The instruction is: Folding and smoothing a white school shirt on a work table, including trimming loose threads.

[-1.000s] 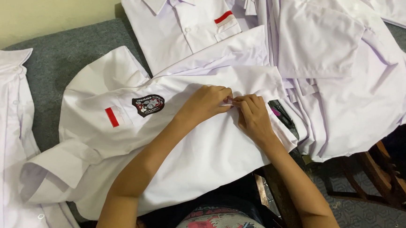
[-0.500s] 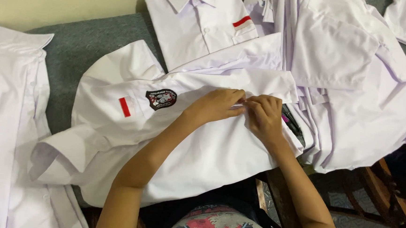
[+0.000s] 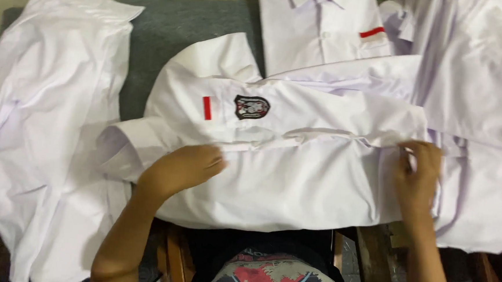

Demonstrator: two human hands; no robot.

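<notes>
A white short-sleeved shirt [image 3: 295, 178] with a dark round badge [image 3: 251, 107] and a small red stripe [image 3: 207, 107] lies flat in front of me on a grey surface [image 3: 182, 32]. My left hand [image 3: 185, 167] rests palm down on the shirt near its left sleeve, fingers pressing the front fold. My right hand [image 3: 418, 174] pinches the fabric edge at the shirt's right end, fingers closed on the cloth.
A loose white shirt [image 3: 43, 122] lies crumpled at the left. Another white shirt with a red stripe [image 3: 328, 24] lies at the top, and more white shirts [image 3: 481, 74] pile at the right. Wooden furniture legs [image 3: 371, 264] show below.
Both hands were together at the shirt's middle; now they are spread apart, the left toward the sleeve, the right to the far end. The view has shifted left.
</notes>
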